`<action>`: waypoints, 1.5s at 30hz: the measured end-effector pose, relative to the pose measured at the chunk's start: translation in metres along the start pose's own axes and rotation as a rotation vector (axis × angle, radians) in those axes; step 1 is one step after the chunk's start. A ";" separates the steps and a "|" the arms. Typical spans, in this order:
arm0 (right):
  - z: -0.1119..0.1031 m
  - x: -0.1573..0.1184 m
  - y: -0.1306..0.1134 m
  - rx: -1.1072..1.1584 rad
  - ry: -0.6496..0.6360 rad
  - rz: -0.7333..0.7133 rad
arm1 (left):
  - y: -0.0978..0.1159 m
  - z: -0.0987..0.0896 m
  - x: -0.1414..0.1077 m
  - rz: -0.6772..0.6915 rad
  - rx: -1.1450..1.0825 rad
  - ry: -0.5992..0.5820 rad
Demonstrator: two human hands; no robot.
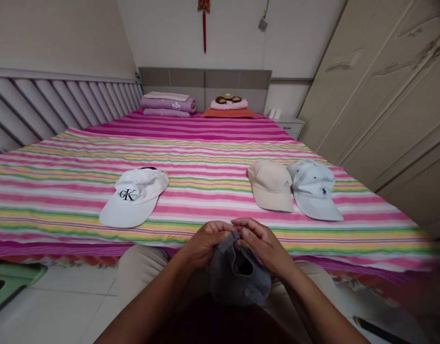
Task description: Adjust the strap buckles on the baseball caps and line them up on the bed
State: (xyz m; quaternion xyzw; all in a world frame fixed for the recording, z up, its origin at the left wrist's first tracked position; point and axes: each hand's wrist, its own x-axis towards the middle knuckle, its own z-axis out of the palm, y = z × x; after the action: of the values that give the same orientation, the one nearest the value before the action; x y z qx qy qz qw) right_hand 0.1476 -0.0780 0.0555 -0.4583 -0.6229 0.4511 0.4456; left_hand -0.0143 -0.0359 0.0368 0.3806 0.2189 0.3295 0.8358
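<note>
Strap of the gray cap lies between the two hands in the head view, with the cap itself hanging below them, over the person's lap and just off the near edge of the bed. The left hand is grasping the cap by its strap side, thumb and fingers closed on the cloth. The right hand has bent fingers at the strap's upper end; whether they pinch it or only rest against it, I cannot tell. Most of the weight seems to hang from this narrow band, so if the left grip loosened while the right was merely touching, the cap could drop onto the lap or slide to the floor. Pulling the hands apart might also slip the strap loose or skew the back opening, since the soft crown looks ready to fold. The fingers crowd together and hide the fastening, which makes a misaligned strap easy to miss. On the striped bedspread, the beige cap and pale blue cap sit side by side, touching, so a nudge to one could shift the other. The white cap lies well apart on the left and seems less exposed.
</note>
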 end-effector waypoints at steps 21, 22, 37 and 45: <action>0.009 -0.005 -0.005 -0.420 0.129 -0.356 | 0.007 -0.006 -0.004 0.087 0.227 -0.024; 0.009 -0.005 -0.005 -0.430 0.118 -0.350 | 0.008 -0.008 -0.005 0.055 0.274 -0.038; 0.009 -0.009 -0.013 -0.411 0.109 -0.331 | 0.017 -0.007 -0.004 0.043 0.129 -0.045; -0.013 0.010 -0.029 0.160 0.030 0.074 | 0.019 -0.031 -0.001 -0.239 0.222 -0.268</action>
State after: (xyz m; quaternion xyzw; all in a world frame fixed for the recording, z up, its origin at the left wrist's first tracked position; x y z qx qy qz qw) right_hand 0.1533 -0.0716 0.0877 -0.4508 -0.5608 0.5087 0.4728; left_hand -0.0412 -0.0120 0.0329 0.4821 0.1845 0.1484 0.8435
